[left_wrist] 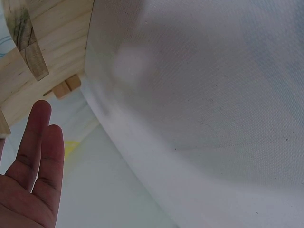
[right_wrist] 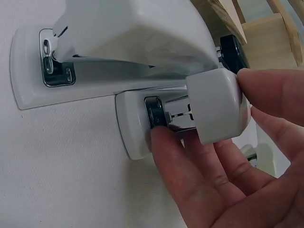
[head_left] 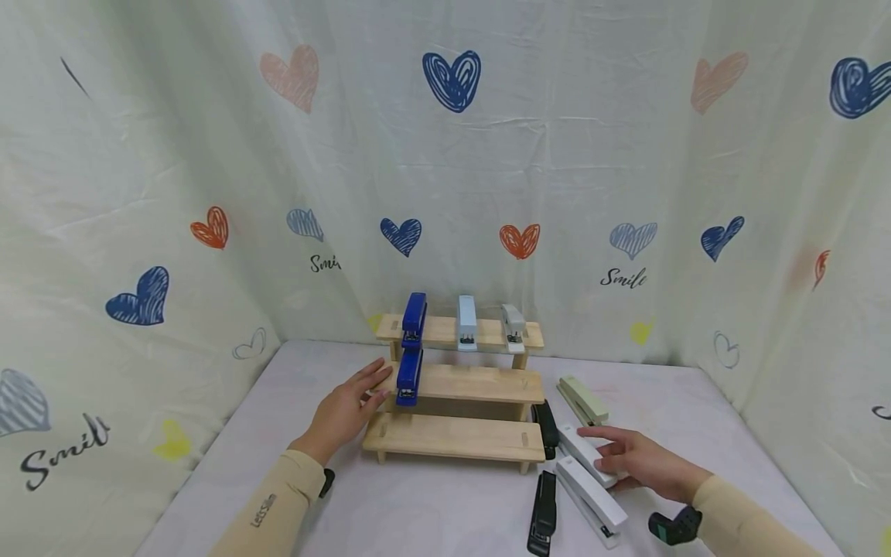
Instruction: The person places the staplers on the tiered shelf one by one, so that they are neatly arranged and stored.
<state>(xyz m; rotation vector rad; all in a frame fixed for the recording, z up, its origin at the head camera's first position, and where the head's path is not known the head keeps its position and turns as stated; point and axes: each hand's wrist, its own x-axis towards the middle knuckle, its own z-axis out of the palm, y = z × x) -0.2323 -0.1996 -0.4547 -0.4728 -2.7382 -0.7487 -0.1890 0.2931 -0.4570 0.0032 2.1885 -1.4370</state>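
My right hand (head_left: 636,463) grips a white stapler (head_left: 580,445) lying on the table. In the right wrist view its fingertips (right_wrist: 166,142) curl against the base near the metal plate, and the thumb presses the head (right_wrist: 216,104) from the other side. A larger white stapler (head_left: 592,493) lies right alongside. At the left end of a stepped wooden rack (head_left: 480,383), my left hand (head_left: 344,410) has its fingers extended by the middle shelf. A dark blue stapler (head_left: 409,377) stands on that shelf, just beyond those fingertips.
The top shelf holds another dark blue stapler (head_left: 414,317), a light blue stapler (head_left: 466,321) and a grey-white stapler (head_left: 513,326). Right of the rack lie a pale green stapler (head_left: 583,400) and two black staplers, one close against the rack (head_left: 546,427), one nearer (head_left: 542,514). A printed curtain (head_left: 543,155) hangs behind.
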